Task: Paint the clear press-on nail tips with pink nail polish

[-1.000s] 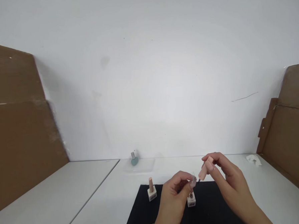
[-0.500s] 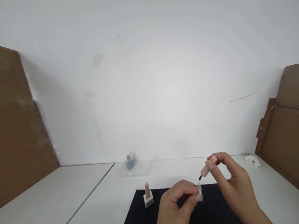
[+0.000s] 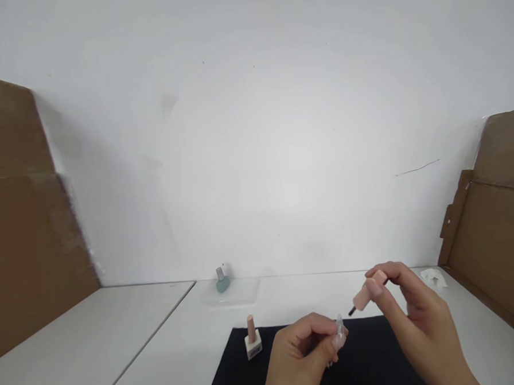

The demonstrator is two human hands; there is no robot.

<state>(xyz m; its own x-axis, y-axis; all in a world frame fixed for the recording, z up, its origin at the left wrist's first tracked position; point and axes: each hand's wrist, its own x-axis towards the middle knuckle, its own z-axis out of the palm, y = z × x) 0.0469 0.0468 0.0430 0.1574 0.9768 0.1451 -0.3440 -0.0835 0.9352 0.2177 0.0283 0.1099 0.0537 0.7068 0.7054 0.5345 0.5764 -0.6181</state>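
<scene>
My left hand (image 3: pixel 300 354) pinches a small clear, nail-shaped piece (image 3: pixel 340 330) above a black mat (image 3: pixel 369 353). To its right, my right hand (image 3: pixel 418 316) grips a pink cap with a short dark brush (image 3: pixel 369 291). The brush tip points down and left, a small gap away from the clear piece. On the mat's left part stands a white square bottle with a pinkish cap (image 3: pixel 253 342). Farther back, a blue-green bottle with a grey cap (image 3: pixel 222 281) stands on a clear tray (image 3: pixel 241 298).
A brown cardboard panel (image 3: pixel 30 227) rises at the left and another (image 3: pixel 491 214) at the right. Crumpled white tissue (image 3: pixel 434 277) lies at the back right of the white table (image 3: pixel 170 340). A white wall (image 3: pixel 280 145) stands behind.
My right hand has moved right and slightly down with the brush cap, widening the gap to the clear piece. My left hand has turned the clear piece a little.
</scene>
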